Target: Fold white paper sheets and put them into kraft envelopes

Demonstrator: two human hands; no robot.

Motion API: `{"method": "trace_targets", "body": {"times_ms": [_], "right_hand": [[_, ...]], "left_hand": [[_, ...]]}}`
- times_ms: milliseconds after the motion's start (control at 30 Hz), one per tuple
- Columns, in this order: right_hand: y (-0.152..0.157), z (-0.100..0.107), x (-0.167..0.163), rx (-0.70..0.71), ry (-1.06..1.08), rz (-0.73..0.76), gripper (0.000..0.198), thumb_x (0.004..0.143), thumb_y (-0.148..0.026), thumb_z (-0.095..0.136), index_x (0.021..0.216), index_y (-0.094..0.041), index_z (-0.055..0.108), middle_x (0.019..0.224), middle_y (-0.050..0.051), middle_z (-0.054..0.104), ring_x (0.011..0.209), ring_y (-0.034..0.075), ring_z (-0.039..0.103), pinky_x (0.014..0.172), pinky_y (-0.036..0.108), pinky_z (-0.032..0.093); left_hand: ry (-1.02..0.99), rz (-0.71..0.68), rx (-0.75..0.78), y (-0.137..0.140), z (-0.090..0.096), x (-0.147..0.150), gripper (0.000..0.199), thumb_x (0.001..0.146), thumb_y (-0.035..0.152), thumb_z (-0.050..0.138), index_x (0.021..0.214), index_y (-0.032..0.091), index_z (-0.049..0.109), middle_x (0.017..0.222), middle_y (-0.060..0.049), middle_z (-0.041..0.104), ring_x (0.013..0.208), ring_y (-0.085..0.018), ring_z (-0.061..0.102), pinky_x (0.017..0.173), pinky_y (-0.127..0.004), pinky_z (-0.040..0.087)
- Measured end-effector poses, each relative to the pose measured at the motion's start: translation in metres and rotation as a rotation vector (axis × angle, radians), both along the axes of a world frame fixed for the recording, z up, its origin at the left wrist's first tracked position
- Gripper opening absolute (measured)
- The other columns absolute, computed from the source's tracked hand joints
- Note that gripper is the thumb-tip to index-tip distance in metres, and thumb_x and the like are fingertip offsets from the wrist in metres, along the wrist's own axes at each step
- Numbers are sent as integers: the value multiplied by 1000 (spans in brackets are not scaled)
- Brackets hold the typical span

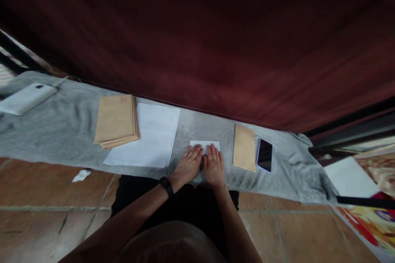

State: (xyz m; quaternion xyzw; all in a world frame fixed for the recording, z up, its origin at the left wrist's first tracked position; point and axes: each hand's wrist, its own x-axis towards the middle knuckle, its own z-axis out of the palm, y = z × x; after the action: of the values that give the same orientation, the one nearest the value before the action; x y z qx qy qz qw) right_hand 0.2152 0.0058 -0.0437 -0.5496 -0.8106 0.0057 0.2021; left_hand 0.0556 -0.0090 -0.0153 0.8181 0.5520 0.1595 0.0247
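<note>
Both of my hands lie flat, side by side, on a small folded white sheet of paper (204,143) on the grey cloth. My left hand (190,162), with a dark band on its wrist, covers the paper's left part with fingers stretched out. Over the right part my right hand (214,167) presses with straight fingers. Only the far strip of the paper shows; the rest is hidden beneath the hands. To the left lies a stack of larger white sheets (154,139), partly under a pile of brown envelopes (115,119). A single brown envelope (244,148) rests to the right.
A phone with a dark screen (264,155) lies right of the single envelope. At the far left sits a white device (29,98) with a cable. The grey cloth (290,164) covers a narrow surface along a dark red panel (197,49). Crumpled white paper (82,175) lies on the tiled floor.
</note>
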Motion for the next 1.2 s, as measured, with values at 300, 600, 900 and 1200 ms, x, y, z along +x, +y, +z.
{"method": "trace_targets", "body": {"times_ms": [300, 600, 900, 1200], "right_hand": [[14, 10, 5, -137, 10, 15, 52, 109, -35, 24, 152, -15, 45, 159, 11, 43, 147, 23, 37, 122, 46, 26], [20, 10, 0, -123, -35, 128, 56, 110, -38, 22, 156, -11, 36, 162, 12, 35, 151, 22, 31, 124, 45, 22], [19, 3, 5, -59, -99, 57, 53, 109, -35, 30, 156, -11, 36, 163, 17, 31, 153, 27, 28, 123, 50, 23], [17, 4, 17, -8, -89, -3, 56, 107, -36, 39, 156, -10, 35, 162, 18, 33, 150, 29, 32, 121, 50, 27]], "left_hand": [[37, -60, -45, 6, -5, 8, 60, 100, 34, 38, 153, 7, 37, 162, -17, 36, 154, -27, 24, 127, -48, 14], [73, -101, -37, 9, -5, 6, 64, 99, 37, 42, 153, 3, 37, 161, -22, 35, 154, -29, 24, 126, -50, 16], [72, -133, -45, 10, -6, 2, 60, 101, 34, 41, 153, 6, 36, 164, -19, 31, 155, -28, 21, 126, -49, 19], [65, -136, 1, 7, -4, -15, 67, 100, 52, 45, 153, 12, 38, 161, -17, 37, 153, -28, 26, 125, -50, 22]]}}
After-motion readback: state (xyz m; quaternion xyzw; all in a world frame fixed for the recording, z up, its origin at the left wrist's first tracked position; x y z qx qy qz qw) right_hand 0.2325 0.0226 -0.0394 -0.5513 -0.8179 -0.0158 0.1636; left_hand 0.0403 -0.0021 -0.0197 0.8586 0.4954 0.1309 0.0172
